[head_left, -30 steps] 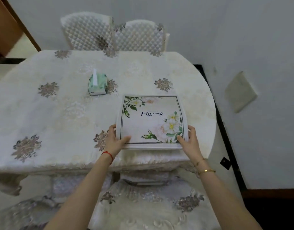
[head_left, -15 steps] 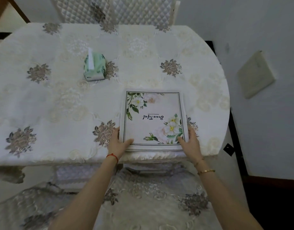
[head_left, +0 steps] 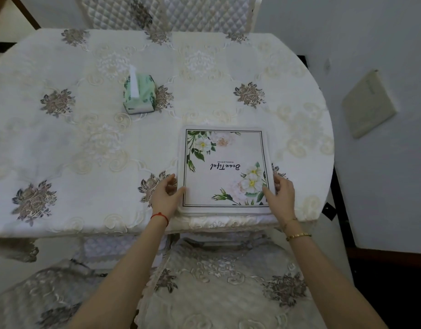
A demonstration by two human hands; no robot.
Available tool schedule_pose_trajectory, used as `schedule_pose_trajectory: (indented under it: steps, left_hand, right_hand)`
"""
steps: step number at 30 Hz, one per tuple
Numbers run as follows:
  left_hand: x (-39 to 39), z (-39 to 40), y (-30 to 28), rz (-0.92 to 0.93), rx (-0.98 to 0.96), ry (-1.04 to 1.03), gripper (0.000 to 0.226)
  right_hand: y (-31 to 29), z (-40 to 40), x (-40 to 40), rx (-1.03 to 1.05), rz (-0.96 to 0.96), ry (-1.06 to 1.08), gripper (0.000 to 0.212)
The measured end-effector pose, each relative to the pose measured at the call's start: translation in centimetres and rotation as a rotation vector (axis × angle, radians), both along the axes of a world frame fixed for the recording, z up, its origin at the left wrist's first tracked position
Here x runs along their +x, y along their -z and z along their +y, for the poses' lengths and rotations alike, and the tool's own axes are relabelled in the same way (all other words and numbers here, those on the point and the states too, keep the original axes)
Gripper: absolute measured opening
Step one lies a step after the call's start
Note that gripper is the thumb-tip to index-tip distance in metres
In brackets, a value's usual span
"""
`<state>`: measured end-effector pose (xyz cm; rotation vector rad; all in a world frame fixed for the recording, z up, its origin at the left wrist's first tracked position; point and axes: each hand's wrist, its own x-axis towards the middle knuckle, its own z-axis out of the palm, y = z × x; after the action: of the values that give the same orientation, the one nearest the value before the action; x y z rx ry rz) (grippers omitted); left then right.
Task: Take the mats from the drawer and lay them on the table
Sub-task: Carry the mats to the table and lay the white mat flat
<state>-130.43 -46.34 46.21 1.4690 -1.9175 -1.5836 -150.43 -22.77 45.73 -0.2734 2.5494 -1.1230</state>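
Observation:
A stack of square floral mats [head_left: 224, 167], the top one printed "Beautiful", lies flat on the table [head_left: 86, 143] near its front edge, right of centre. My left hand [head_left: 165, 195] holds the stack's left edge near the front corner, thumb on the white border, fingers curled beside it. On the opposite side, my right hand [head_left: 282, 194] holds the right edge, with its thumb on top and its fingers along the side. No drawer is in view.
A green tissue pack [head_left: 139, 95] stands on the embroidered tablecloth behind and left of the mats. Quilted chair backs [head_left: 166, 13] stand at the far side, and a covered chair seat [head_left: 216, 288] is under my arms. A wall [head_left: 371, 186] is close on the right.
The stack, first tilted up over the table's front edge, has come down flat and slightly farther in. Both hands stayed at its sides, and my view moved closer.

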Motion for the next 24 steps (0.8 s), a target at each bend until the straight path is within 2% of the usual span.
schedule_pose_trajectory:
  steps: [10,13,18,24]
  left_hand:
    - [-1.6,-0.5,-0.1,-0.032,-0.047,0.02,0.045]
    - [-1.5,-0.6,-0.4,0.012,-0.01,-0.014,0.038]
    - [-0.7,-0.4,-1.7,0.081,0.093,0.035,0.027]
    - [1.5,1.6,-3.9,0.16,0.064,0.033,0.028]
  right_hand:
    - [-0.7,-1.5,-1.0,-0.04,-0.01,0.067,0.045]
    - [-1.1,-1.4,-1.3,-0.068,-0.039,0.095,0.038]
    - [-1.9,-0.9,-0.2,-0.124,-0.084,0.003,0.03]
    - [-3.4,0.6,3.3,-0.26,-0.047,-0.003,0.025]
